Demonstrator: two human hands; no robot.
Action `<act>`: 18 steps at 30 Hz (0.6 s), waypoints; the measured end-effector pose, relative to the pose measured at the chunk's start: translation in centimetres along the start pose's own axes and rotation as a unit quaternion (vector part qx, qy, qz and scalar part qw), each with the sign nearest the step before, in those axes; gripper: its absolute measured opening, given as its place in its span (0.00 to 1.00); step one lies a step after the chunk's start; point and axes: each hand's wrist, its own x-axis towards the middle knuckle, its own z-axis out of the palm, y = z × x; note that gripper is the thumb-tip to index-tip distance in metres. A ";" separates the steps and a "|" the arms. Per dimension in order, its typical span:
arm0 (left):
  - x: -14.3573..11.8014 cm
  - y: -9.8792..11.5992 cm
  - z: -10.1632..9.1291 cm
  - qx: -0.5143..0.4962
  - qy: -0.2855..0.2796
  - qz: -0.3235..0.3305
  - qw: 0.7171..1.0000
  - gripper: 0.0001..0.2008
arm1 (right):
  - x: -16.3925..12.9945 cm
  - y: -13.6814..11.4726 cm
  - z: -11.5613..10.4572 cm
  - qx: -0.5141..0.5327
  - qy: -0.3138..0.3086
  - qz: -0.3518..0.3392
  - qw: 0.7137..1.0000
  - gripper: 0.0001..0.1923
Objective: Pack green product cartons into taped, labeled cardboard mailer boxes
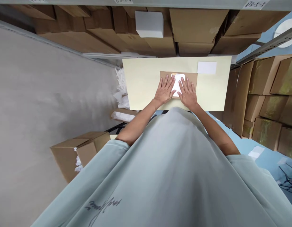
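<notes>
A flat brown cardboard piece [164, 74], perhaps a box or mailer, lies on the pale yellow tabletop [146, 82]. On its middle is a white label [178, 84] with a small orange mark at the top. My left hand [164, 90] rests flat on the cardboard's left side, fingers spread, its fingertips at the label's left edge. Flat on the right side lies my right hand [188, 93], fingers apart, touching the label's right edge. Part of the label and cardboard is hidden under both hands. A white rectangular sheet [206, 67] lies on the table beyond my right hand.
Brown cartons [195, 26] and a white box [149, 24] fill the shelf behind the table. More cartons [264, 75] are stacked at the right. White packing scraps [121, 82] hang by the table's left edge. An open carton [81, 149] stands at lower left.
</notes>
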 end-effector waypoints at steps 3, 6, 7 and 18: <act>-0.2 0.5 0.5 0.004 0.015 -0.033 0.999 0.44 | -1.2 -0.2 0.6 0.015 0.005 0.003 1.000 0.40; -1.1 0.7 0.5 0.017 0.006 -0.043 0.999 0.43 | -2.2 -0.3 1.0 0.017 0.010 0.017 1.000 0.38; -1.5 0.6 0.4 0.024 -0.001 -0.041 0.999 0.43 | -2.4 -0.3 1.0 0.016 0.011 0.021 1.000 0.37; -8.2 1.6 0.9 0.140 -0.082 -0.002 0.987 0.38 | -7.7 -0.4 1.2 -0.015 0.012 -0.018 1.000 0.34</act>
